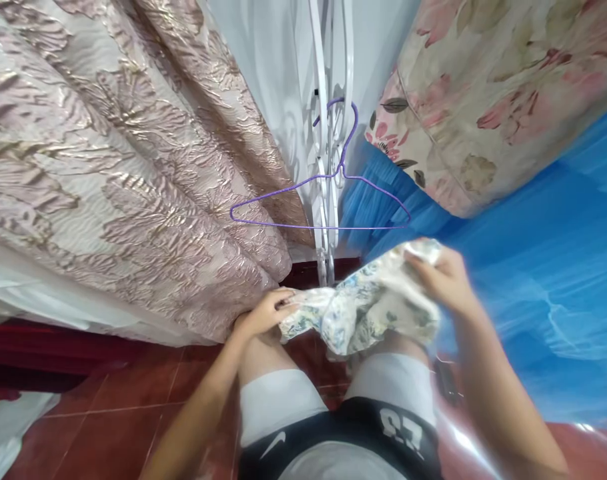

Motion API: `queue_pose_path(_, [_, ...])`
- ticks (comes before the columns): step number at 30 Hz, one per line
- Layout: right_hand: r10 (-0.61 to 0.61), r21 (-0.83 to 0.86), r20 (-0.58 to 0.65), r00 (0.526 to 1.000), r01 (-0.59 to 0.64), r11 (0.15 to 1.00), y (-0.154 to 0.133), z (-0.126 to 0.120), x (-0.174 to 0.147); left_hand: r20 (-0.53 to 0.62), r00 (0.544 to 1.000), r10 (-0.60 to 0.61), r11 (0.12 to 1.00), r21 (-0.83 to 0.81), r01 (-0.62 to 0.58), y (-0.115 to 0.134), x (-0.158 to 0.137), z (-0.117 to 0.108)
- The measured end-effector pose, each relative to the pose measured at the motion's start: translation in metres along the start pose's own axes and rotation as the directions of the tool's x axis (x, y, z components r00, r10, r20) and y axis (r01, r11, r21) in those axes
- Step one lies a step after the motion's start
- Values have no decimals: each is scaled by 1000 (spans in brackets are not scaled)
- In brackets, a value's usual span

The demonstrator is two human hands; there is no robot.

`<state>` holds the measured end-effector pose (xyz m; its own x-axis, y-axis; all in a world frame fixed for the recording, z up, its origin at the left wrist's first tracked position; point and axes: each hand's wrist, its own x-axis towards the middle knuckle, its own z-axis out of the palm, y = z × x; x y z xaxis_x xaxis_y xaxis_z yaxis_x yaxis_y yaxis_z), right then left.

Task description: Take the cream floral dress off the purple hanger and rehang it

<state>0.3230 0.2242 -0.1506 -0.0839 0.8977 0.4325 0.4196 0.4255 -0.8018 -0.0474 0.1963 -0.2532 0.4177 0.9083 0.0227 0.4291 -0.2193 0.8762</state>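
A crumpled white garment with a blue and yellow floral print [356, 307] hangs between my hands, just above my knees; its exact kind cannot be made out in the folds. My left hand [271, 310] pinches its left end. At the upper right end, my right hand [441, 277] grips the cloth, slightly smeared by motion. Beyond the garment, a purple hanger [303, 183] hangs bare by its hook from a white metal rack [319, 80]. Neither hand touches the hanger.
A pink and gold embossed cloth [148, 173] drapes down the left side. On the right hang a floral cloth [483, 87] and blue fabric [543, 280]. Dark red cloth [58, 357] lies low at the left, above the red tiled floor [118, 430].
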Motion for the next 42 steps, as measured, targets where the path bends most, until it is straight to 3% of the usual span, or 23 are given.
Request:
queue_pose_path(5, [-191, -52, 167, 967, 202, 978, 35, 38, 55, -205, 965, 161, 924, 375, -74, 31, 2, -94])
queue_pose_path(8, [-202, -55, 209, 957, 218, 974, 46, 63, 72, -207, 948, 240, 770, 635, -57, 49, 16, -136])
queue_pose_path(11, [-186, -73, 228, 956, 207, 976, 47, 74, 73, -190, 950, 246, 662, 750, -21, 67, 34, -162])
queue_pose_path(19, [-167, -144, 214, 963, 200, 969, 30, 73, 62, -231, 892, 389, 493, 870, 10, 112, 58, -184])
queue_pose_path(24, [-111, -104, 152, 982, 128, 986, 28, 75, 59, -173, 943, 284, 361, 930, 62, 94, 37, -187])
queue_pose_path(27, [-117, -62, 157, 981, 128, 990, 26, 82, 56, -199, 954, 223, 297, 946, 128, 79, 18, -183])
queue_pose_path(29, [-127, -52, 175, 976, 138, 989, 24, 88, 54, -254, 940, 228, 330, 928, 171, 78, 9, -180])
queue_pose_path(32, [-123, -47, 187, 974, 134, 990, 20, 92, 53, -375, 875, 305, 489, 850, 194, 95, 7, -179])
queue_pose_path(35, [-89, -75, 184, 979, 104, 992, 18, 90, 52, -481, 800, 359, 671, 729, 137, 126, 19, -176])
queue_pose_path(37, [-80, -103, 194, 978, 101, 990, 17, 88, 51, -486, 770, 414, 705, 706, 66, 146, 35, -170])
queue_pose_path(39, [-87, -111, 208, 974, 112, 988, 16, 87, 49, -457, 757, 468, 693, 721, 7, 159, 58, -158])
queue_pose_path(42, [-88, -102, 227, 970, 113, 988, 15, 87, 46, -411, 800, 438, 735, 676, -56, 164, 92, -134])
